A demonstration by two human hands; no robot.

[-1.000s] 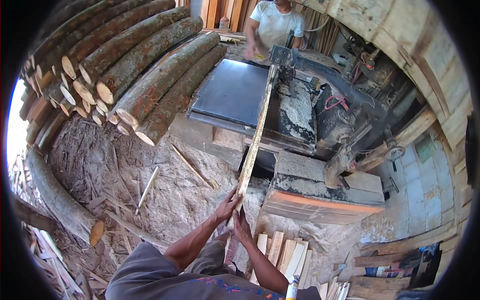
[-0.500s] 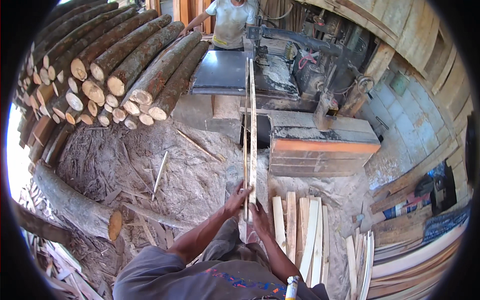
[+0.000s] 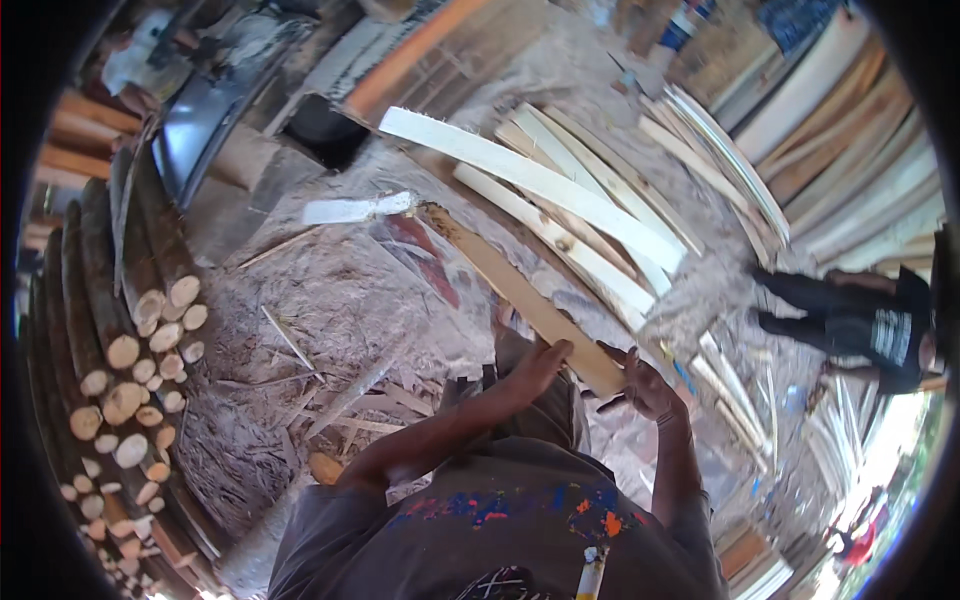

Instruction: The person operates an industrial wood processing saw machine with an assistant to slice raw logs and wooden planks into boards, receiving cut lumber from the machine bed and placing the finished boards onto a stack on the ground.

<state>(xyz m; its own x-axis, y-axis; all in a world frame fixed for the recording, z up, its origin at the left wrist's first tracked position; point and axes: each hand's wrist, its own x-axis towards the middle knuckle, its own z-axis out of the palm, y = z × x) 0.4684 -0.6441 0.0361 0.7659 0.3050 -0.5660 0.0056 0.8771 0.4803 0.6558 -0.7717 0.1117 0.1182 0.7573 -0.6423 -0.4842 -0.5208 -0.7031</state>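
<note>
A long, narrow wooden board (image 3: 520, 292) slants from in front of my body toward the upper left, its broad face up. My left hand (image 3: 545, 370) is closed on its edge close to the near end. At that end, my right hand (image 3: 652, 390) has its fingers apart on either side of the wood, seemingly touching it. A bright white piece of wood (image 3: 350, 210) shows at the board's far end; whether it belongs to the same board I cannot tell. Sawn pale boards (image 3: 540, 165) lie just beyond, to the right.
Cut logs (image 3: 122, 350) are stacked at the left. The saw's dark metal table (image 3: 200, 125) stands upper left, a person (image 3: 130, 70) beside it. Another person (image 3: 880, 325) in dark clothes is at the right. More planks (image 3: 830, 150) lie upper right; sawdust and offcuts cover the ground.
My view and body have turned rightward, away from the saw table. The wood, seen edge-on before, now shows its broad face. My right hand's fingers have spread at its near end.
</note>
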